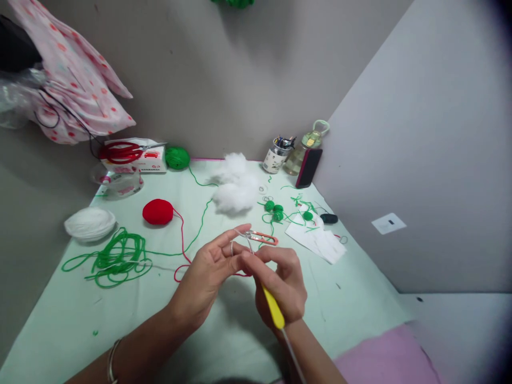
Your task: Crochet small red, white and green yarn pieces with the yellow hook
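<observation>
My left hand is closed in a pinch, with white yarn running over its raised index finger. Against its fingertips, my right hand grips a crochet hook by its yellow handle; the hook's tip is hidden by the fingers. A thin pale strand trails from the handle's end toward the bottom edge; I cannot tell what it is. Any stitched piece between the fingertips is too small to make out. Just beyond them lies a small orange-edged tool with a metal end. Red yarn passes beneath the hands from a red ball.
On the left are a white yarn ball and a loose green yarn tangle. Behind stand a green ball, red scissors on a box and white stuffing. Small green pieces, paper, a phone and a bottle are right.
</observation>
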The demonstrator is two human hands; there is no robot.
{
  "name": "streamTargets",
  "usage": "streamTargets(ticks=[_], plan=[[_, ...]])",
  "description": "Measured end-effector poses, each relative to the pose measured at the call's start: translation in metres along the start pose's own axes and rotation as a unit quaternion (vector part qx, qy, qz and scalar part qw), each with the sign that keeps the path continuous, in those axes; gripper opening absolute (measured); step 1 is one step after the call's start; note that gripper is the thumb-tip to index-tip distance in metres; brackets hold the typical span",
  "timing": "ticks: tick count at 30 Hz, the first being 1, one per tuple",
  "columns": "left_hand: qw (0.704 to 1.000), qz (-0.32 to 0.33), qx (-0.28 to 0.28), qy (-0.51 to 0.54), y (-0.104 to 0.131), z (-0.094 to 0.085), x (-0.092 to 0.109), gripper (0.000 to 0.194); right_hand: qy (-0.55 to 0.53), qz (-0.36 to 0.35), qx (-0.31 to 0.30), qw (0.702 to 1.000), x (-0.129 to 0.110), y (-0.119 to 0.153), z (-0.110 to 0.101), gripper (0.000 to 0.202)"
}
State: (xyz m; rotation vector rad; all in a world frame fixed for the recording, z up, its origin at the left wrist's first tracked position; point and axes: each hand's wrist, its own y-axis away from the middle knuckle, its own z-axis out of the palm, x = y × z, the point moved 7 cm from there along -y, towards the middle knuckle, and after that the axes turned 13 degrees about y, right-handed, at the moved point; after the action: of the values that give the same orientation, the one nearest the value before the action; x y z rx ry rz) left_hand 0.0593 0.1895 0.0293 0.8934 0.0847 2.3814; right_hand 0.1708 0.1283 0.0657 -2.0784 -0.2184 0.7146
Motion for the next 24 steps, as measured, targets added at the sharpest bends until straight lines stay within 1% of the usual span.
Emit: streamTargets(ticks=[2, 4, 6, 7, 11, 14, 17, 19, 24], plan=[[0.999, -0.029, -0.008, 0.021, 0.001, 0.002, -0.003, 0.055, -0.08, 0.07, 0.01, 0.994, 0.008, -0.007, -0.002, 0.04], [0.999, -0.041, -0.014, 0.025, 0.001, 0.004, -0.002, 0.054, -0.159, 0.128, -0.015, 0.979, 0.015, -0.014, 0.002, 0.028], [0.999, -0.041, -0.014, 0.024, 0.001, 0.004, 0.0, 0.054, -0.211, 0.166, -0.046, 0.962, 0.022, -0.017, 0.007, 0.017], [0.999, -0.04, -0.012, 0.023, 0.001, 0.003, 0.001, 0.055, -0.233, 0.181, -0.052, 0.954, 0.025, -0.017, 0.009, 0.014], [1.0, -0.023, 0.009, 0.013, 0.0, -0.003, 0.008, 0.056, -0.314, 0.243, -0.053, 0.916, 0.039, -0.013, 0.013, 0.012], [1.0, -0.011, 0.022, -0.002, -0.001, -0.007, 0.013, 0.056, -0.35, 0.288, -0.067, 0.889, 0.045, -0.013, 0.015, 0.012], [0.999, 0.001, 0.021, -0.029, -0.003, -0.008, 0.014, 0.058, -0.372, 0.303, -0.076, 0.874, 0.045, -0.016, 0.015, 0.015], [0.998, 0.022, 0.018, -0.057, -0.003, -0.008, 0.014, 0.059, -0.373, 0.3, -0.083, 0.874, 0.044, -0.016, 0.015, 0.015], [0.993, 0.068, 0.021, -0.095, -0.003, -0.011, 0.015, 0.059, -0.328, 0.263, -0.104, 0.901, 0.035, -0.011, 0.015, 0.011]])
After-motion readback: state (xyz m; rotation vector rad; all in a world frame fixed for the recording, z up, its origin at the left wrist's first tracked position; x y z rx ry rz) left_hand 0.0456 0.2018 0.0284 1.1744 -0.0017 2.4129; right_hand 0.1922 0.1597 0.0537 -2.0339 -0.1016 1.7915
